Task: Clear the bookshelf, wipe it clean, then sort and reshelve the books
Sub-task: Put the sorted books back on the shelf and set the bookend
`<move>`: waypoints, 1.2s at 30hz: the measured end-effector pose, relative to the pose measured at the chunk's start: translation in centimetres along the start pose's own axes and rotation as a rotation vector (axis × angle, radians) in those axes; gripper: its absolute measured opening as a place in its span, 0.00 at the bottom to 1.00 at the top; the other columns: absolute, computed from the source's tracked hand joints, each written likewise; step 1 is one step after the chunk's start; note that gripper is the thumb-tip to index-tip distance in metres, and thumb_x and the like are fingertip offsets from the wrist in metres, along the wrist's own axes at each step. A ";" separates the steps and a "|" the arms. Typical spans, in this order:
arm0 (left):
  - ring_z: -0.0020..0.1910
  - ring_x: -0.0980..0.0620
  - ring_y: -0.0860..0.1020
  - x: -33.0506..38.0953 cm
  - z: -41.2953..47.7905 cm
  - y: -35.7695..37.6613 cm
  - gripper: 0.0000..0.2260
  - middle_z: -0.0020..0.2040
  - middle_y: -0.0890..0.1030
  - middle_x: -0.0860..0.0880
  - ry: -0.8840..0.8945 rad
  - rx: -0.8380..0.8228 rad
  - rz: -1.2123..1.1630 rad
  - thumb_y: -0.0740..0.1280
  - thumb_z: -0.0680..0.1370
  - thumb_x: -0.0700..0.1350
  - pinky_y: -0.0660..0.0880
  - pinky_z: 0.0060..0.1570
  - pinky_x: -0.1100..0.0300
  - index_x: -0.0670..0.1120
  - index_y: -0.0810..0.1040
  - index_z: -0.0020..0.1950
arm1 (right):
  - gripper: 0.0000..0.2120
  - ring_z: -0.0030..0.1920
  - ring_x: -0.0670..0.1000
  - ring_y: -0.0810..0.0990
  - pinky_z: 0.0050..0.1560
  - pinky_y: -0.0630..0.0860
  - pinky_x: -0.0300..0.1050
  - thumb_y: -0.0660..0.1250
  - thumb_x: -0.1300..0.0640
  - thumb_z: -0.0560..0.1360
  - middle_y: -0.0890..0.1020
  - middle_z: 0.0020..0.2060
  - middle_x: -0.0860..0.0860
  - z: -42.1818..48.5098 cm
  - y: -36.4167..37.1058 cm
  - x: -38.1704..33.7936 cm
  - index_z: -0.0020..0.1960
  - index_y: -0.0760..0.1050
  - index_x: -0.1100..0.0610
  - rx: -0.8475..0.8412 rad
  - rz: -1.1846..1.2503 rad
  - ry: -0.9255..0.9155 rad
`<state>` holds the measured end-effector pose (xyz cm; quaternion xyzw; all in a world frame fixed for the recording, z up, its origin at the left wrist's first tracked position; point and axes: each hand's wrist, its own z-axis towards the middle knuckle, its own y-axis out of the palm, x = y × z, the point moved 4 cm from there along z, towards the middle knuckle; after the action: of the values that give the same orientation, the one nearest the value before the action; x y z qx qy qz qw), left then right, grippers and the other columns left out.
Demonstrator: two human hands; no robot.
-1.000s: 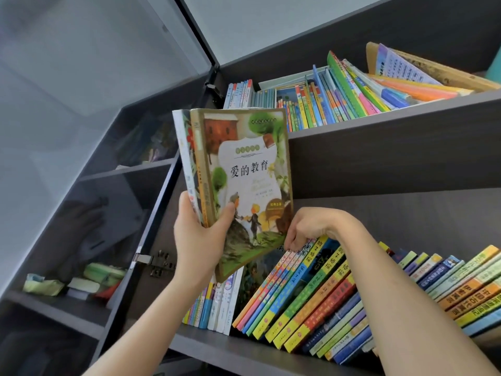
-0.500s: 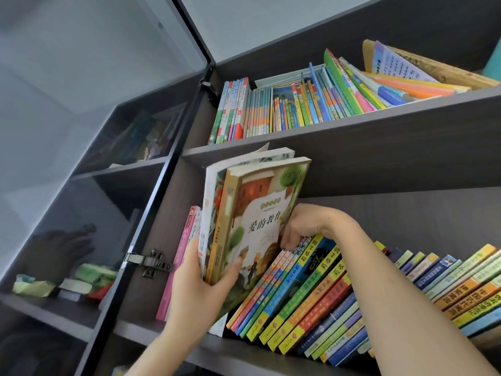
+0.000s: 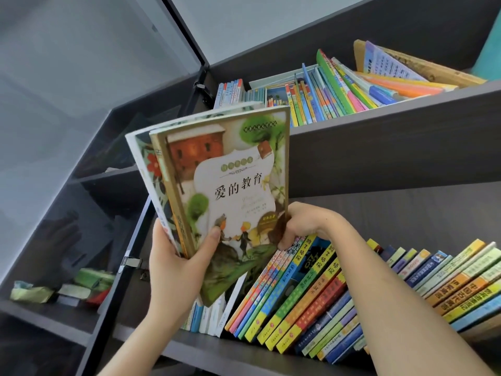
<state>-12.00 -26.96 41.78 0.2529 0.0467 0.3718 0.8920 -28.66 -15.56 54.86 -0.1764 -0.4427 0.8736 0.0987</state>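
Observation:
My left hand [image 3: 176, 270] grips two illustrated books [image 3: 227, 191] by their lower spine, thumb across the front cover, holding them up in front of the dark bookshelf [image 3: 379, 147]. My right hand [image 3: 303, 223] curls its fingers around the tops of the leaning colourful books [image 3: 298, 291] on the lower shelf, right beside the held books' lower right corner. A few white and blue books [image 3: 208, 316] stand upright below the held books. The upper shelf holds a row of thin colourful books [image 3: 320, 90], several of them leaning.
An open glass cabinet door [image 3: 81, 104] stands to the left on its hinge [image 3: 130, 263]. Behind the glass, folded green and yellow items [image 3: 67, 289] lie on a side shelf. More leaning books [image 3: 447, 283] fill the lower shelf's right end. A large flat book [image 3: 406, 63] lies at top right.
My left hand has lifted the two books up and out from the lower shelf's left end, turning the cover toward me. My right hand has stayed on the leaning books.

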 end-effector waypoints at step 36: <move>0.50 0.50 0.83 -1.9 4.7 -3.3 0.18 0.52 0.84 0.50 -0.081 0.202 -0.243 0.71 0.74 0.39 0.81 0.44 0.54 0.42 0.72 0.62 | 0.40 0.77 0.60 0.47 0.70 0.56 0.57 0.50 0.31 0.76 0.51 0.77 0.59 8.2 1.6 0.6 0.78 0.52 0.56 -0.243 1.452 0.211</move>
<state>-9.92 -32.20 44.09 0.3485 0.0782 0.2442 0.9016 -32.48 -22.32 57.93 -0.5173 -0.2963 0.6423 -0.4817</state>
